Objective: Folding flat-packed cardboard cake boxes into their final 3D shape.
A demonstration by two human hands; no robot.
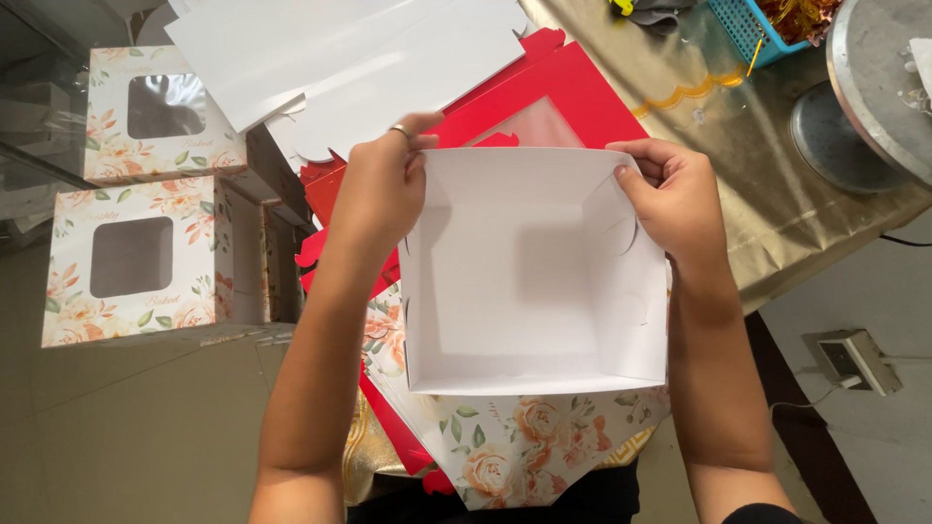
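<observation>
The left hand (381,189) is pinching the far left corner of the white box (534,281), fingers curled over the rim, a ring on one finger. The right hand (670,199) is gripping the far right corner the same way, thumb inside the wall. The box is sitting open-topped between both forearms, its floral outer flap (505,446) hanging toward the person. Beneath the box, flat red window blanks (553,107) are lying fanned out, and beyond it white flat sheets (349,53) are stacked. Left of the box, two finished floral window boxes (146,194) are standing on glass shelving (well apart from the hands). The risk, as I judge it: the side tabs are looking only loosely tucked, so uneven squeezing could be popping a wall outward or creasing the thin card.
</observation>
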